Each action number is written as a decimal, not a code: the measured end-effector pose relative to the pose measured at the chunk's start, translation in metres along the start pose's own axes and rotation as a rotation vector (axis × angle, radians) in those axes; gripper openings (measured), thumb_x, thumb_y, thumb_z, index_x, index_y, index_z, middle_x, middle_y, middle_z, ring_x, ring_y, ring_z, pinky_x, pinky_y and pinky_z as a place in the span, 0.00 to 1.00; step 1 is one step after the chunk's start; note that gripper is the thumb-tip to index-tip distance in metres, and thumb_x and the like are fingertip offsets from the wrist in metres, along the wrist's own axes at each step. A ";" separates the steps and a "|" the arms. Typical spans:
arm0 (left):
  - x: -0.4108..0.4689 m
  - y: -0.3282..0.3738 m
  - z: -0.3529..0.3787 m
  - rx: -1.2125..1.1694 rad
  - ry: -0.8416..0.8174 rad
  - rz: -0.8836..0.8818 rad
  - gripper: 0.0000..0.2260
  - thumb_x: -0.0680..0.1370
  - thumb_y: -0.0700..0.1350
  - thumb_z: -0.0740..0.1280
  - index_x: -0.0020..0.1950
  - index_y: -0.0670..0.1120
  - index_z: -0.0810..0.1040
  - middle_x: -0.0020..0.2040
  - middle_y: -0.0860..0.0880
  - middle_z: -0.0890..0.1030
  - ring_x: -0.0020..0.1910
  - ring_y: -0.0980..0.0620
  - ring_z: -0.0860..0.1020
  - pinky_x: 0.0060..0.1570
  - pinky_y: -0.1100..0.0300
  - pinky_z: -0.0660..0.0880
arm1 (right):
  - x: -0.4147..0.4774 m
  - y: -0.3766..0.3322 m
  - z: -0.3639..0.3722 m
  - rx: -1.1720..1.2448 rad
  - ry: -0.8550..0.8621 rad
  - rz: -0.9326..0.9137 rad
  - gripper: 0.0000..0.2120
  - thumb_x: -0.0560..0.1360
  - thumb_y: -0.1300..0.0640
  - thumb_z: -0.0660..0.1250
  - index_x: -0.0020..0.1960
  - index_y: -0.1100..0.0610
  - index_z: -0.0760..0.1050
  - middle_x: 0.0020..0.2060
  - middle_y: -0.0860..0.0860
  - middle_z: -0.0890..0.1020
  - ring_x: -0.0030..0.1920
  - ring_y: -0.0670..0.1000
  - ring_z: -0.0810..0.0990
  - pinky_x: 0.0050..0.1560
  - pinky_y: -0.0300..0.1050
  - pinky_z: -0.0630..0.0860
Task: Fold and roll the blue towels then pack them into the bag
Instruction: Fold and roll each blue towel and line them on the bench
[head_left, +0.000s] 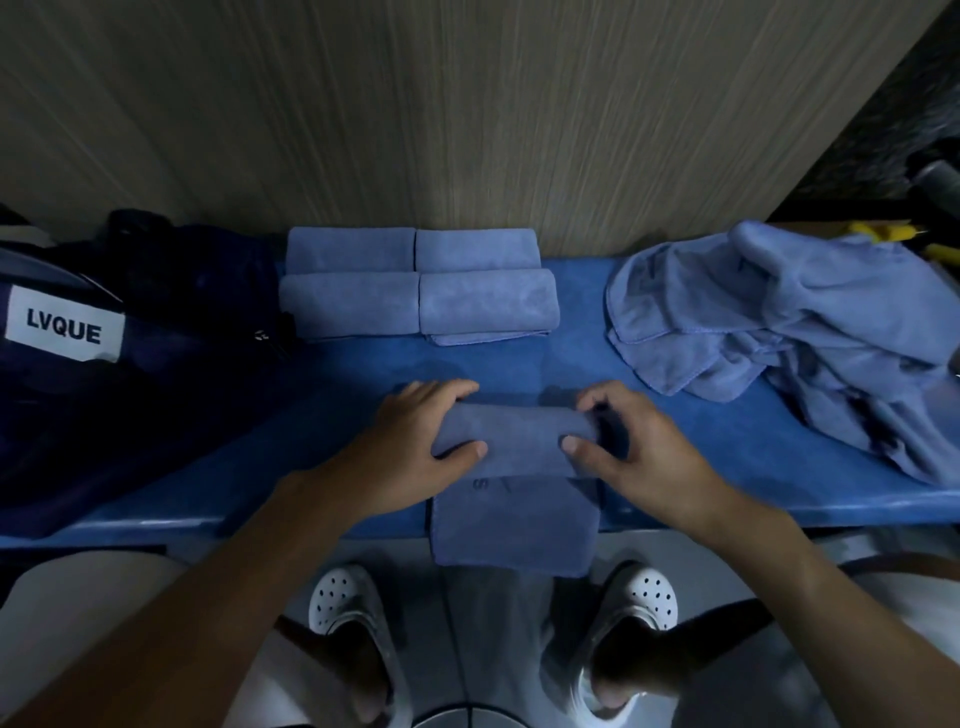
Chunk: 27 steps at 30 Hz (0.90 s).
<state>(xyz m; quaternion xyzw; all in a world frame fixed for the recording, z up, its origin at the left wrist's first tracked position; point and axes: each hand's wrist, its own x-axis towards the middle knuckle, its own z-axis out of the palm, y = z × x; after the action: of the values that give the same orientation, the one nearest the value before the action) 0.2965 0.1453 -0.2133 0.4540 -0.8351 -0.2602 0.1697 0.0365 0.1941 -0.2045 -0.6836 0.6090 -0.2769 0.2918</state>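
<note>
Our left hand (421, 441) and right hand (628, 447) both grip the half-rolled towel (514, 441) at frame center, its tail hanging off the blue table (571, 364) edge. 4 rolled towels (421, 286) above. Loose pile (789, 322) right. Bag (104, 364) left.

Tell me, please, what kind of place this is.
Probably a laundry or service workroom; I cannot be sure. On a blue bench against a wood-grain wall lie four rolled towels, a loose pile and a dark bag; the left hand and right hand grip another towel.
</note>
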 end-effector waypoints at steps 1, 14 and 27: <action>0.001 -0.002 -0.001 0.086 -0.021 -0.001 0.32 0.72 0.65 0.59 0.69 0.47 0.72 0.64 0.53 0.74 0.62 0.50 0.71 0.64 0.51 0.68 | 0.000 -0.001 -0.002 -0.030 -0.065 0.051 0.21 0.72 0.45 0.71 0.62 0.46 0.71 0.55 0.45 0.75 0.60 0.49 0.72 0.64 0.50 0.70; 0.024 -0.004 -0.018 -0.135 0.097 0.007 0.15 0.70 0.51 0.74 0.51 0.54 0.71 0.43 0.55 0.78 0.42 0.55 0.78 0.42 0.50 0.76 | 0.033 -0.003 -0.005 -0.083 0.077 -0.022 0.24 0.67 0.55 0.77 0.61 0.51 0.74 0.54 0.47 0.74 0.57 0.49 0.73 0.63 0.50 0.70; 0.013 0.006 -0.016 -0.277 0.106 -0.010 0.04 0.77 0.49 0.67 0.49 0.51 0.76 0.58 0.57 0.79 0.61 0.62 0.75 0.62 0.62 0.71 | 0.021 -0.009 -0.002 0.025 0.167 -0.163 0.13 0.75 0.44 0.63 0.46 0.54 0.77 0.46 0.47 0.77 0.51 0.48 0.77 0.55 0.50 0.73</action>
<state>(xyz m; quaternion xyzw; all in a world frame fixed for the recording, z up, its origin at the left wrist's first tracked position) 0.2945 0.1326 -0.1963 0.4433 -0.7789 -0.3495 0.2731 0.0432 0.1735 -0.1961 -0.7019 0.5699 -0.3632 0.2250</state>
